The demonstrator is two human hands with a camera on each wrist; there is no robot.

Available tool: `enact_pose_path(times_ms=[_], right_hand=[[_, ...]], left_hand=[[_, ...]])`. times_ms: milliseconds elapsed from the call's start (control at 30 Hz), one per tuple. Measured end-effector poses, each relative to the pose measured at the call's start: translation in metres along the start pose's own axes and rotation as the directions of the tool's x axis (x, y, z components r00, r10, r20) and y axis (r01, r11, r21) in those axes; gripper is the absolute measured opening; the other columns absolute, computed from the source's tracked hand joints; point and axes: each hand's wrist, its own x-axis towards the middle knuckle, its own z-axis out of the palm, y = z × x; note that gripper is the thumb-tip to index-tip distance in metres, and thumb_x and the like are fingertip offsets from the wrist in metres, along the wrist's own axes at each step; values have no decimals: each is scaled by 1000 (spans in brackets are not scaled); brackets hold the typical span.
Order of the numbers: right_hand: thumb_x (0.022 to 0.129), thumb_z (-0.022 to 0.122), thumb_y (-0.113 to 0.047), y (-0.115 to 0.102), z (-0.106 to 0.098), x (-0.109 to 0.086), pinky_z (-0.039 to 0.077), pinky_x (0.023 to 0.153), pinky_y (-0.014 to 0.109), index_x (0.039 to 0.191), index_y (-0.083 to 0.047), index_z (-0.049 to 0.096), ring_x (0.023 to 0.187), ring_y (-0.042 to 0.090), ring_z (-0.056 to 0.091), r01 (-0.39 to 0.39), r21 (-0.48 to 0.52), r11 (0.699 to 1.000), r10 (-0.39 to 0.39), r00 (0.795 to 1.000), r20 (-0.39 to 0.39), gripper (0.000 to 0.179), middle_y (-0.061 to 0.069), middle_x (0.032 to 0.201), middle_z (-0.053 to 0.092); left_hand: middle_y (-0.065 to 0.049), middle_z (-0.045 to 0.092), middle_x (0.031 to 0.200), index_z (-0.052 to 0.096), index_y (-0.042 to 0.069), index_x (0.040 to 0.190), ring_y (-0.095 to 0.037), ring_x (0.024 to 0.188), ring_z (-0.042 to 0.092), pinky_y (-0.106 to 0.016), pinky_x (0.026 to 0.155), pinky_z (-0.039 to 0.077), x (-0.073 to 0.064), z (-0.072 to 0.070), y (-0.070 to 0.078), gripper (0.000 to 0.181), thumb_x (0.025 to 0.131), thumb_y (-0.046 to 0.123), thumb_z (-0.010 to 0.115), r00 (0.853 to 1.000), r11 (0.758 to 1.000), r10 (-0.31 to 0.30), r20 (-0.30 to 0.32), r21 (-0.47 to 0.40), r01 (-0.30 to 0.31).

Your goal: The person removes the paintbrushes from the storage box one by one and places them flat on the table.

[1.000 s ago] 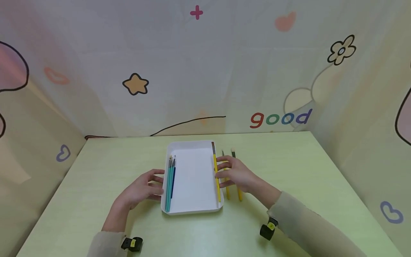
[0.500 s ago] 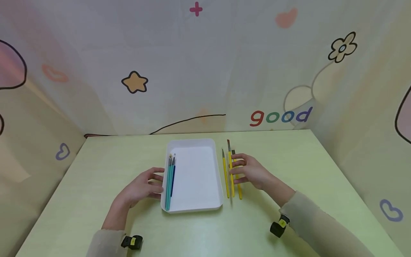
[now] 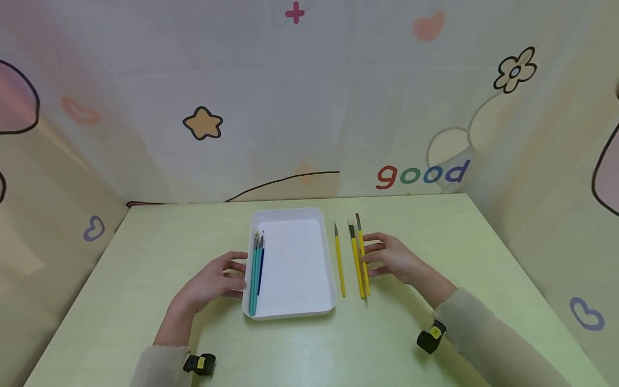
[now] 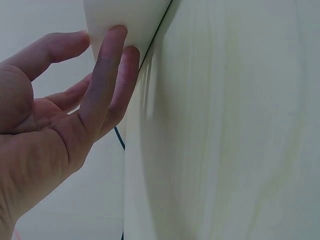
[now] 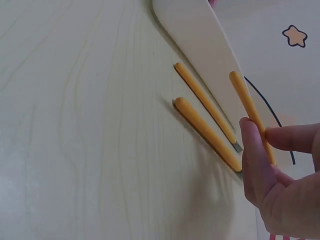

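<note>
My right hand pinches a yellow-handled paintbrush between thumb and fingertips, raised a little above the table. In the right wrist view, the end of that handle sticks out past the fingers. Two more yellow paintbrushes lie on the table: a thin one close to the tray and a thicker one just left of the held brush. With lightly bent fingers, my left hand touches the outer left wall of the white tray. The left wrist view shows those fingertips on the tray's wall.
Several slim paintbrushes lie along the tray's left inner side, teal ones and a dark blue one. The pale table reaches back to a printed curtain, which also hangs at both sides.
My right hand has carried the yellow paintbrush rightward, from the tray's right edge, past the two lying brushes, to their right. The left hand has stayed at the tray.
</note>
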Motion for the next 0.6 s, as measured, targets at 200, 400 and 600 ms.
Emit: enact_pose_path(times_ms=[200,400,600], right_hand=[[98,62,-2,8,-10,4,62,77,37,152,-1,35,102,29,63,-28,-46,999,27,999,-33,61,25,137,51],[97,65,-1,14,-16,7,62,72,36,151,1,37,90,26,64,-53,-111,992,47,997,-59,61,23,128,53],[96,68,-1,16,-15,8,63,69,36,147,3,41,84,24,63,-64,-180,982,49,995,-87,58,18,114,55]], left_hand=[[-22,52,133,41,3,150,-32,104,64,-44,84,61,1,0,0,67,90,-1,71,1000,1000,3,2,3,-3],[-22,52,133,41,3,150,-32,104,64,-44,83,61,1,0,0,67,90,-1,70,1000,1000,5,0,4,-5],[-23,52,133,41,2,150,-32,104,65,-44,84,61,1,0,-1,67,90,-2,70,1000,1000,6,1,5,-6]])
